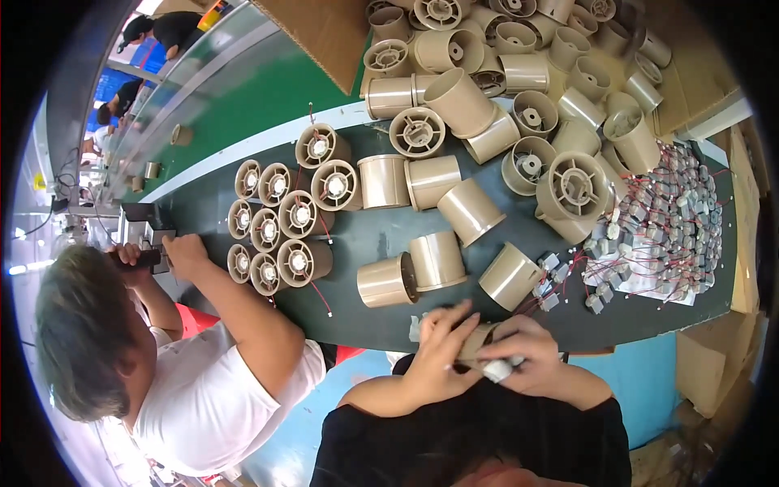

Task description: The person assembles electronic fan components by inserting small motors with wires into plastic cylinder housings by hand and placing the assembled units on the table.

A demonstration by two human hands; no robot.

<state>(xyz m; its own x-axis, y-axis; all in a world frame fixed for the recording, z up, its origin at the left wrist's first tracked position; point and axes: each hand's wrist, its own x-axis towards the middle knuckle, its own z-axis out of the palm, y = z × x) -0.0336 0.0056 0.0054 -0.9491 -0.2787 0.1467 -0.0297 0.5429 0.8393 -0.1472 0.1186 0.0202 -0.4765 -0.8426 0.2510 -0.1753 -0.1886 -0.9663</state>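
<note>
Close to my body, at the table's near edge, my left hand is wrapped round a beige plastic cup-shaped housing, mostly hidden by the fingers. My right hand is closed on a small grey-and-white motor at the housing's open end; whether it sits inside cannot be told. Just beyond my hands lie loose housings, among them one tilted on its side and one standing. To the right spreads a mass of small motors with red wires.
A cardboard box spills a heap of beige housings at the back. Housings with white centres and red wires stand in rows left of the middle. A co-worker in a white shirt works at the left; a green conveyor runs behind.
</note>
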